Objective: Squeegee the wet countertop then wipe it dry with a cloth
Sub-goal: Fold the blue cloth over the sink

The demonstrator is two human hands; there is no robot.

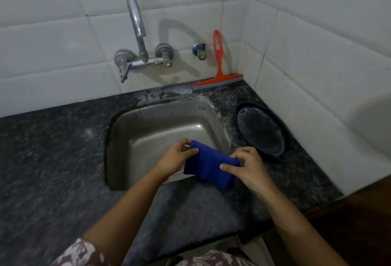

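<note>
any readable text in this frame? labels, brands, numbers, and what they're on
None readable.
Red squeegee: no print visible.
Blue cloth, held in the left hand and right hand: no tag or label showing.
Tap and dark round plate: no markings visible.

Blue cloth (208,165): folded, hanging over the near edge of the sink. Red squeegee (218,69): leaning handle-up against the tiled wall, grey blade resting on the dark speckled countertop (53,149), which is showing wet streaks behind the sink.

Domestic kitchen. Steel sink (160,130) set in dark granite countertop (53,149), centre frame. Wall-mounted tap (138,39) on white tiled walls (317,43) above
</note>
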